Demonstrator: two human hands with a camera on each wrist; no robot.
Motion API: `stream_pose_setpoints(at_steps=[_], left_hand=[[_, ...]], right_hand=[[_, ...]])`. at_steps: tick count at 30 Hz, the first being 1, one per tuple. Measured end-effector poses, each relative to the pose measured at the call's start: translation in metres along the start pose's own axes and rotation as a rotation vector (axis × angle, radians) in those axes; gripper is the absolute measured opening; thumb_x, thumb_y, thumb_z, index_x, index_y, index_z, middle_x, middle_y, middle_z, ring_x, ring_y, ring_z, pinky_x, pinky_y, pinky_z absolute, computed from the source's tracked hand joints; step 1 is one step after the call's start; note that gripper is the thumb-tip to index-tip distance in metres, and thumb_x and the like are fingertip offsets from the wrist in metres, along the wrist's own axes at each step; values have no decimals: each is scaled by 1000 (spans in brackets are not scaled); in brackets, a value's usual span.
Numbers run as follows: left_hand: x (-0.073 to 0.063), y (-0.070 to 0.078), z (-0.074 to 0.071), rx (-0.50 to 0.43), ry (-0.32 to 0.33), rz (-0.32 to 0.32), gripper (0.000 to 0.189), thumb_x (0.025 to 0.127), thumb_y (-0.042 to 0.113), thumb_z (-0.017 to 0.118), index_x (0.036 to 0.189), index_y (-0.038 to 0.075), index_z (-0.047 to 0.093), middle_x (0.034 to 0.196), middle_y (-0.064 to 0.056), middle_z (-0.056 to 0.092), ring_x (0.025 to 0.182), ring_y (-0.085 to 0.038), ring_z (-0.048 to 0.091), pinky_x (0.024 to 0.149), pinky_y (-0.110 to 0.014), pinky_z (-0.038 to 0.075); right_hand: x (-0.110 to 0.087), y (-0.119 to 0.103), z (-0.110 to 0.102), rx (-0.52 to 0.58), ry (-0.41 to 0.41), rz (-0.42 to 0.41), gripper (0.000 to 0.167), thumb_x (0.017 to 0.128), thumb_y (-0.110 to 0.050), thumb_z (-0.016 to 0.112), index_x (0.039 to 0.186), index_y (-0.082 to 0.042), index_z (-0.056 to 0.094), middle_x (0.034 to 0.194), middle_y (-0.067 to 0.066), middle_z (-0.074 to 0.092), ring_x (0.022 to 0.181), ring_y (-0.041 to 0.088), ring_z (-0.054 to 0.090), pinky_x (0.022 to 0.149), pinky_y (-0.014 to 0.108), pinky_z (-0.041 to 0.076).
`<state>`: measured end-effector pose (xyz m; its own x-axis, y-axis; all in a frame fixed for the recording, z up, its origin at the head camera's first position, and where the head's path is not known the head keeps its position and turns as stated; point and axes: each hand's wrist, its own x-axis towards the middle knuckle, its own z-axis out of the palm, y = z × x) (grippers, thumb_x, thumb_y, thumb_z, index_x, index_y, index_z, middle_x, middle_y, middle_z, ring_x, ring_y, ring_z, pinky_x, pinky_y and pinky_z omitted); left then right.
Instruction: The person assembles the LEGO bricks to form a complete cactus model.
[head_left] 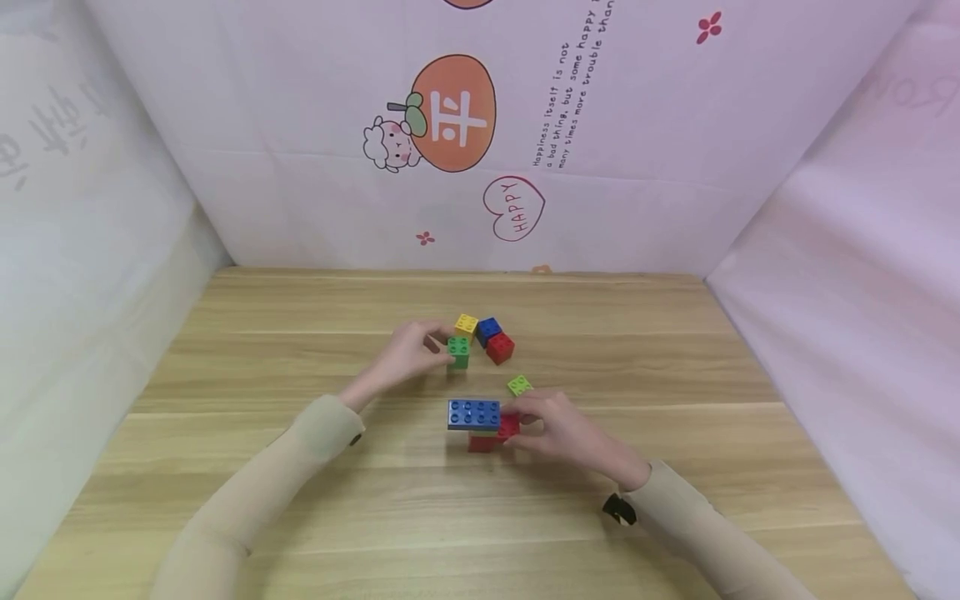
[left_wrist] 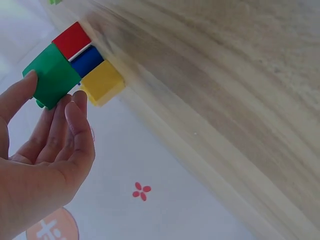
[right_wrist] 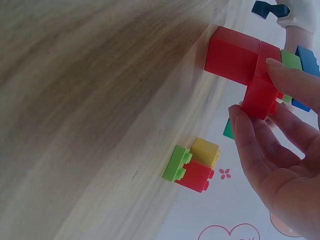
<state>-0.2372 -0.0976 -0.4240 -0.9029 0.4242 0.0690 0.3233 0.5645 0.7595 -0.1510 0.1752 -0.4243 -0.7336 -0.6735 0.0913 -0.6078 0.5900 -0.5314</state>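
My left hand (head_left: 408, 354) pinches a green building block (head_left: 459, 352) between thumb and fingertips, just in front of the loose blocks. In the left wrist view the green block (left_wrist: 50, 75) overlaps a red and a blue one. My right hand (head_left: 562, 432) grips a stacked block build by a red block (head_left: 509, 427) on its right side. A long blue block (head_left: 474, 414) tops the stack. The right wrist view shows its red base block (right_wrist: 232, 55) and a light green block (right_wrist: 291, 60) under the blue one. Thumb and fingers lie on opposite sides of the build.
Behind the hands, a yellow block (head_left: 467, 323), a blue block (head_left: 489, 330) and a red block (head_left: 500, 348) sit close together on the wooden table (head_left: 375, 517). A lime green block (head_left: 519, 385) lies just beyond the right hand. White printed cloth walls (head_left: 300, 192) enclose the back and sides.
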Motion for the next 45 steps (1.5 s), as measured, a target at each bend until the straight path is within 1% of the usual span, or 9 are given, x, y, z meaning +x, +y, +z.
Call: stream_pose_setpoints(at_steps=[5,9,16,19,23,28,32,40,45], left_hand=[[-9,3,-3,-2,-1,22,38,87,15,75,121,4,66,118,-15,71,99,-27,69,88,-37,60],[-15,6,-5,7,14,32,36,87,17,75,120,5,67,118,-15,71,98,-27,69,87,-37,60],[-28,24,-16,12,24,35,38,87,20,76,121,8,67,119,-14,71,99,-26,70,86,-38,60],[-34,30,-20,22,27,48,38,87,21,76,121,8,67,119,-13,72,99,-26,70,85,-38,61],[-41,35,-24,25,35,73,38,86,20,76,120,8,67,117,-13,72,99,-26,70,84,-37,61],[-50,42,-26,42,44,75,38,84,20,78,119,9,69,114,-11,73,96,-23,70,80,-33,61],[-57,46,-27,55,43,85,37,84,20,78,118,8,69,112,-11,74,94,-23,70,79,-31,61],[-65,54,-33,52,51,81,39,84,20,79,119,9,69,112,-9,74,94,-22,70,79,-31,61],[-69,55,-35,65,47,115,36,85,20,78,117,9,69,111,-9,75,92,-21,70,78,-30,61]], right_hand=[[0,1,1,8,3,-1,36,82,-16,81,116,-6,70,112,9,75,96,17,73,81,27,62],[0,1,1,7,3,0,37,82,-16,81,116,-7,70,112,9,75,96,17,73,81,28,62],[0,1,1,16,-12,22,37,83,-16,80,117,-8,70,114,9,74,97,18,73,82,30,62],[-1,2,1,18,-15,20,36,84,-16,80,118,-8,70,114,9,74,98,17,73,82,30,62],[0,2,1,21,-9,21,36,84,-16,79,117,-8,70,114,8,74,97,17,73,82,29,62],[0,1,1,24,2,10,36,83,-15,80,116,-7,70,113,9,74,96,17,73,82,28,62],[1,0,1,23,0,13,36,83,-15,80,116,-7,70,113,9,74,96,17,73,82,28,62],[1,0,1,31,29,19,37,83,-12,79,118,-5,70,114,11,74,95,18,73,82,28,62],[2,0,0,26,32,23,37,83,-12,79,118,-5,70,114,11,74,96,19,74,82,27,62]])
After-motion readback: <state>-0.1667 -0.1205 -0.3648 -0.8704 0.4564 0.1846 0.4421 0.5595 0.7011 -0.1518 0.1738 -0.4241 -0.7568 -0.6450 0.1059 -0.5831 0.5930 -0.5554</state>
